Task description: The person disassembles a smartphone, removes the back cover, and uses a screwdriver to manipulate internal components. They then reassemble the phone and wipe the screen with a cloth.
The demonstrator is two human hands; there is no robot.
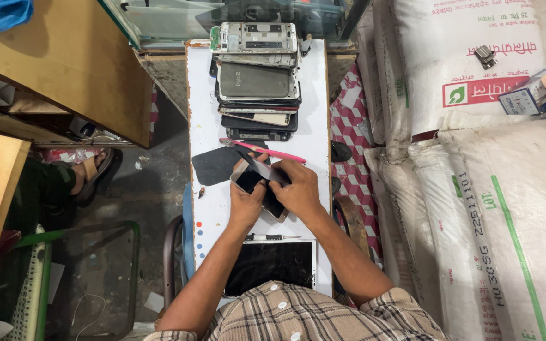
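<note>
- Head view: the left hand [246, 203] cups a dark phone [252, 183] from below, fingers wrapped round its left edge, just above the narrow white counter [205, 126].
- The right hand [299, 189] closes over the phone's right side and pinches a thin dark panel [261, 167] that tilts up off the phone; its far corner lifts toward the stack.
- A pink tool [266, 150] lies on the counter just beyond the hands, beside a dark flat mat [215, 165].
- Further back stands a stack of opened phones [257, 82], the top one a bare frame.
- Near the person's chest lies a tablet [272, 265] with a cracked dark screen; a small screwdriver [272, 237] rests between it and the hands.
- White woven sacks [494, 189] fill the right side; a sandalled foot [93, 172] shows at left.
</note>
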